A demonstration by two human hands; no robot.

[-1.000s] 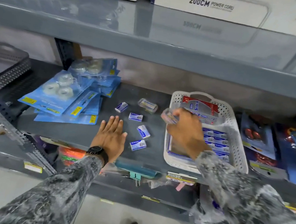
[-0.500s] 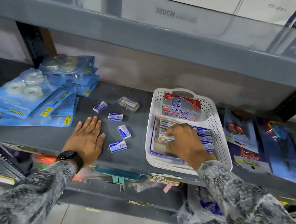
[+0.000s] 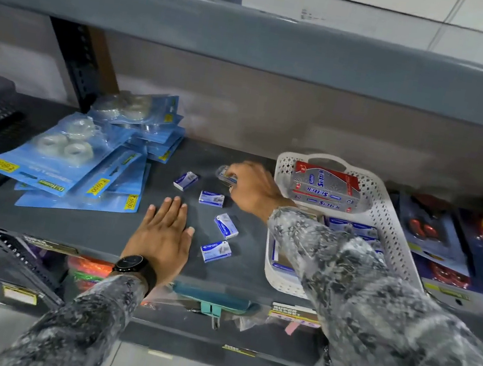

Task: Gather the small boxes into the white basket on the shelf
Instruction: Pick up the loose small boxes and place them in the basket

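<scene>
Head view: my right hand (image 3: 252, 189) curls its fingertips around the clear-wrapped box (image 3: 226, 175); whether it is lifted I cannot tell. The white basket (image 3: 396, 239) sits just right of my grip. I should pinch firmly, then lift. My left hand (image 3: 162, 233) lies flat, empty.

The left hand (image 3: 162, 235) is laid flat, palm down, fingers extended and held together, a dark watch (image 3: 135, 268) worn at the wrist. The right arm is stretched forward and across to the left, its hand (image 3: 253, 189) curled, fingertips (image 3: 231, 171) closed around a small clear-wrapped packet (image 3: 225, 174). Both forearms are covered by mottled grey sleeves (image 3: 373, 298).
</scene>
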